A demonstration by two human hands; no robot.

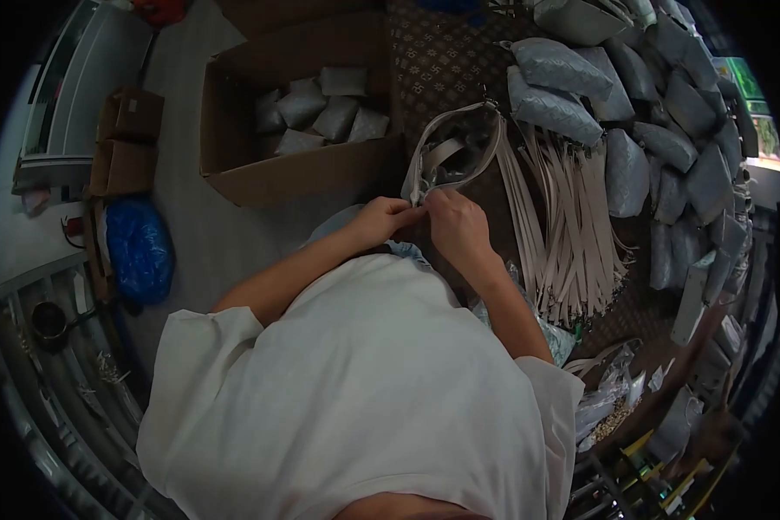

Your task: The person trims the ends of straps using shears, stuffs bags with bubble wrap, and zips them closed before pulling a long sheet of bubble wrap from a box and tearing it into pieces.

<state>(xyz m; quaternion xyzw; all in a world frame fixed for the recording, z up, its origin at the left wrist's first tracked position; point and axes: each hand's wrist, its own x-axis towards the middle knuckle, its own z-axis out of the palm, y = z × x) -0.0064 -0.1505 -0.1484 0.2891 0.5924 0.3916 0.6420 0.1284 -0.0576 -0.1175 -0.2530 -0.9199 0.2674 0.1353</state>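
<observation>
A light beige bag [413,166] lies with its mouth open on the dark patterned table, and a strap crosses its inside. My left hand [381,218] is closed at the bag's near corner, fingertips together. Right beside it, my right hand [455,221] pinches the same corner, its fingers curled. The two hands nearly touch, and the small part between their fingertips is too hidden to make out. Just right of the bag lies a thick bundle of long beige straps [572,225].
Grey stuffed pouches [628,173] are heaped at the upper right. An open cardboard box [277,178] on the left holds several silver packets [334,117]. A blue plastic bag [137,251] stands farther left. Clear plastic bags [607,394] lie at the lower right.
</observation>
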